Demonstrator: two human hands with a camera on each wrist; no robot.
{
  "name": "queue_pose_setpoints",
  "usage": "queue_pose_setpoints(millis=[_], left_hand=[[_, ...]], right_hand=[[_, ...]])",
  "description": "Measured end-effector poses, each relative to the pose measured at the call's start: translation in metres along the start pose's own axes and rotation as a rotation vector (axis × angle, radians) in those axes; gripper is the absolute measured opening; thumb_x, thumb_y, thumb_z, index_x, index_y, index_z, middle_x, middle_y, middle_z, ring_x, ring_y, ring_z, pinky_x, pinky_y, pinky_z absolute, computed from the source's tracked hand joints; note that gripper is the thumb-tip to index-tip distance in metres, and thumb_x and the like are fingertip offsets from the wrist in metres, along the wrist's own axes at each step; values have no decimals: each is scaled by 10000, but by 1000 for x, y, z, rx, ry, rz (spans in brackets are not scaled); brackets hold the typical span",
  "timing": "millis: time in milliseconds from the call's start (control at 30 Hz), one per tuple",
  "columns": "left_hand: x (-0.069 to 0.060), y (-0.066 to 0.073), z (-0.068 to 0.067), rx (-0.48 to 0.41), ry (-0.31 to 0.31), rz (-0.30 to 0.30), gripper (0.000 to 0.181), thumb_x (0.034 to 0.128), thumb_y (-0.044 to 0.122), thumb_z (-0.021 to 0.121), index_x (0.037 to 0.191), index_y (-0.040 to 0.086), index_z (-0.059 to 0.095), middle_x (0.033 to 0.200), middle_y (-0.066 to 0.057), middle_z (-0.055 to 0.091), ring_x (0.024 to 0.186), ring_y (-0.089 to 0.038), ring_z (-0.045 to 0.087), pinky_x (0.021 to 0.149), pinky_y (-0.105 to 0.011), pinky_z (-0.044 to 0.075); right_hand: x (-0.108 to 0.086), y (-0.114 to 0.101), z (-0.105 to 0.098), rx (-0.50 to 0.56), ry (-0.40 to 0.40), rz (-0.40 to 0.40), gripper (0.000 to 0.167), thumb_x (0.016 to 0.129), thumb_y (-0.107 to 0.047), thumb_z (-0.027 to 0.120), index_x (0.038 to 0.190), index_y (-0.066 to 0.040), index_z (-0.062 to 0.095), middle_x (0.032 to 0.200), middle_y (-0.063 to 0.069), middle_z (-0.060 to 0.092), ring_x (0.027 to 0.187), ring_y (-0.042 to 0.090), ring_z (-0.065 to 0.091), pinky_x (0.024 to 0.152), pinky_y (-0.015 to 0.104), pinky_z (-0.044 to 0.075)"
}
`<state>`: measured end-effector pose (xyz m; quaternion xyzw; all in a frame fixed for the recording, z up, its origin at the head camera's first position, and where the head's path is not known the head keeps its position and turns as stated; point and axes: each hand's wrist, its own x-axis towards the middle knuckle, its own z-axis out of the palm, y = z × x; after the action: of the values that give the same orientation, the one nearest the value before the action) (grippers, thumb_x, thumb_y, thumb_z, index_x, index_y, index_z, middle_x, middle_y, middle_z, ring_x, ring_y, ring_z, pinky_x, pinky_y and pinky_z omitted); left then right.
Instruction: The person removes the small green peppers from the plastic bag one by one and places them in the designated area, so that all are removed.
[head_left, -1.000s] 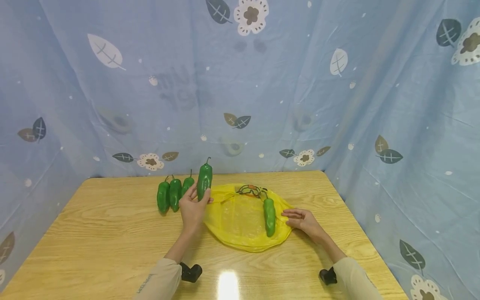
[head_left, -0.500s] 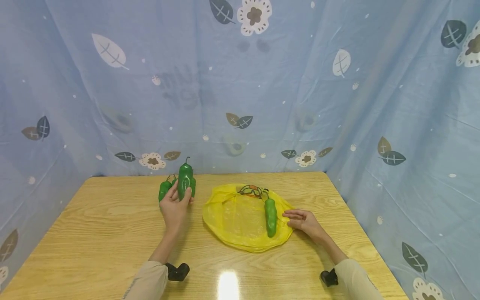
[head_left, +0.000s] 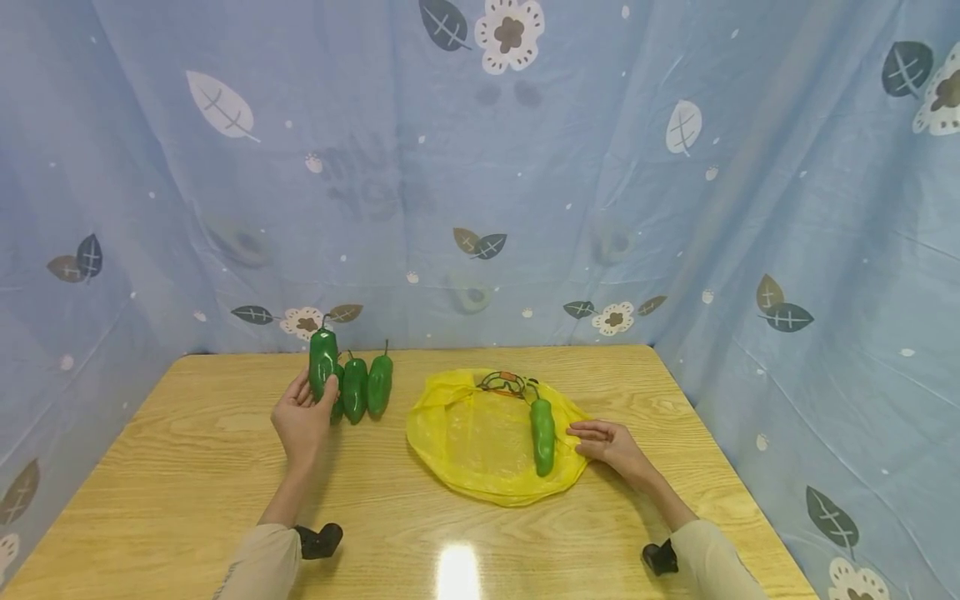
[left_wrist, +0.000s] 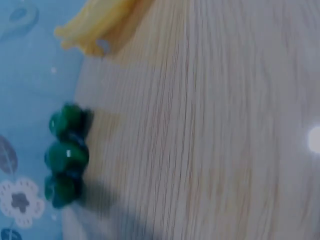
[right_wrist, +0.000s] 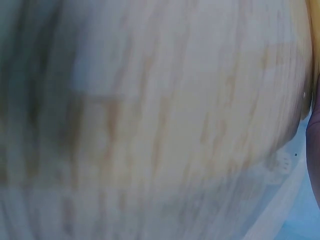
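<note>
In the head view, my left hand point(head_left: 302, 421) grips a glossy dark green pepper point(head_left: 323, 354) upright, its stem pointing up, at the left of the table. Two green peppers stand side by side just right of it, a middle one point(head_left: 355, 388) and a right one point(head_left: 380, 385). A further pepper point(head_left: 339, 396) is mostly hidden behind the held one. My right hand point(head_left: 611, 446) rests at the right edge of a yellow plastic bag point(head_left: 487, 442), fingers fairly straight. A lighter green pepper point(head_left: 543, 437) lies on that bag. Neither wrist view shows the grips clearly.
The wooden table point(head_left: 225, 483) runs back to a blue patterned curtain point(head_left: 337, 208), which also hangs at both sides. Black wrist mounts point(head_left: 320, 542) sit by the cuffs. Several green peppers point(left_wrist: 67, 157) and the yellow bag point(left_wrist: 100, 22) appear in the left wrist view.
My left hand has carried its pepper leftward, from beside the bag, past the standing peppers to their left end. The right hand and the pepper on the bag have stayed put.
</note>
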<state>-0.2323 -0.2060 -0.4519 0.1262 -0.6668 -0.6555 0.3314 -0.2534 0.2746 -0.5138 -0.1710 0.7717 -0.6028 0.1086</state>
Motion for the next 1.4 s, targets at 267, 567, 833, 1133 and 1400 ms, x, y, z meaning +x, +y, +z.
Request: queue_pose_setpoints(millis=[267,567,833,1133,1400], left_hand=[[14,-13,-22,179,18,1,499,859,207,722,1271,-38,583,1138,-255,642,724,108,569,656,-29,495],[22,-32,-35,335,9,21,517,864,244,709,1270,-50,581,1040,-265,669,647,171,511,570,-2,452],[28,-40,-37,514,-80,46,511,867,216,716,1276,-55,573,1055,-305,651,683,-111,642,479,-20,399],[34,-47,-39,569,-46,43,527,879,205,693,1279,-103,539,1164,-348,579,905,-438,640,545,-14,363],[36,-51,-47,683,-85,47,529,890,187,680,1284,-125,516,1053,-362,565,915,-433,571,712,-463,551]], right_hand=[[1,1,1,2,-1,0,449,919,-45,628,1297,147,480,1282,322,531,1094,121,620,880,198,530],[1,0,1,5,9,20,443,910,-42,638,1292,132,496,1278,297,549,1061,68,625,869,206,538],[0,-3,2,-3,-3,6,446,916,-42,631,1294,145,485,1281,322,532,1100,144,620,871,199,534],[-1,-7,2,-2,-4,19,457,915,-48,635,1299,144,480,1288,326,524,1132,194,606,877,186,524],[0,-5,3,-15,1,8,449,911,-41,636,1289,150,486,1275,331,531,1103,160,619,870,183,527]])
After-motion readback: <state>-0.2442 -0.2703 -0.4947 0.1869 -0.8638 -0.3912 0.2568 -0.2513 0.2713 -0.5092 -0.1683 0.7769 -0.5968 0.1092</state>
